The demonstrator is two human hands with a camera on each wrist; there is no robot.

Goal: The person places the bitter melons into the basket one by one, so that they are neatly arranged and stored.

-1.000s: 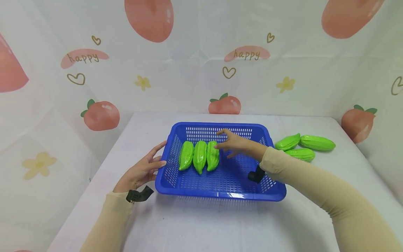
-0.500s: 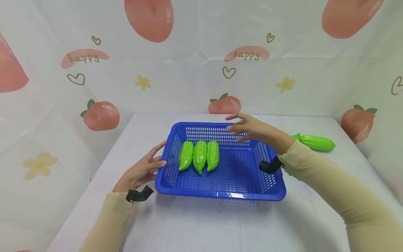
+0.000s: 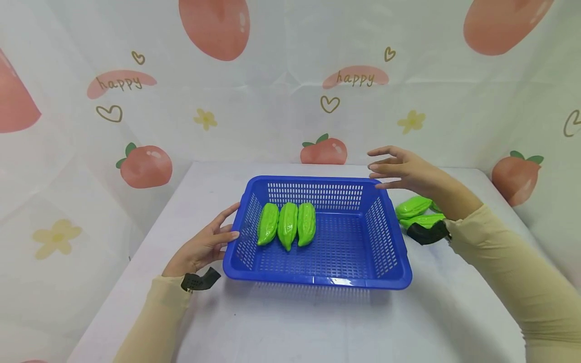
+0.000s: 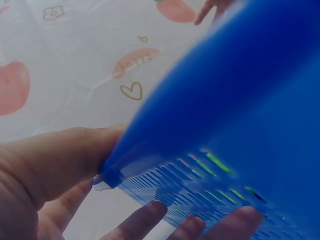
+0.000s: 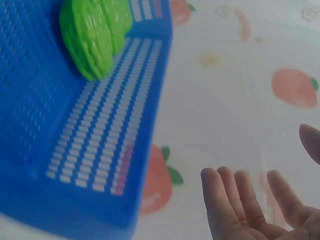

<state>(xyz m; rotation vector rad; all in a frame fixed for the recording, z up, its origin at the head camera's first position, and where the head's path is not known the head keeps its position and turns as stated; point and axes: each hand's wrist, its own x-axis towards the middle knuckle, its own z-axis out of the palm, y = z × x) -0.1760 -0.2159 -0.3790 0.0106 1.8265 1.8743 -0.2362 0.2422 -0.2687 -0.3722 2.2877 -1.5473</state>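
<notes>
The left hand (image 3: 201,248) is resting against the left wall of the blue perforated plastic basket (image 3: 383,237), thumb on the rim and straight fingers (image 4: 195,225) lying along the slotted side, steadying it on the white table (image 3: 290,327). The right hand (image 3: 404,169) is hovering empty over the basket's far right corner, fingers spread and holding nothing. Three glossy green ridged toy gourds (image 3: 287,224) are lying side by side and touching on the basket floor toward its left, while more green toy gourds (image 3: 415,207) are lying on the table just right of the basket, partly hidden behind the right wrist.
</notes>
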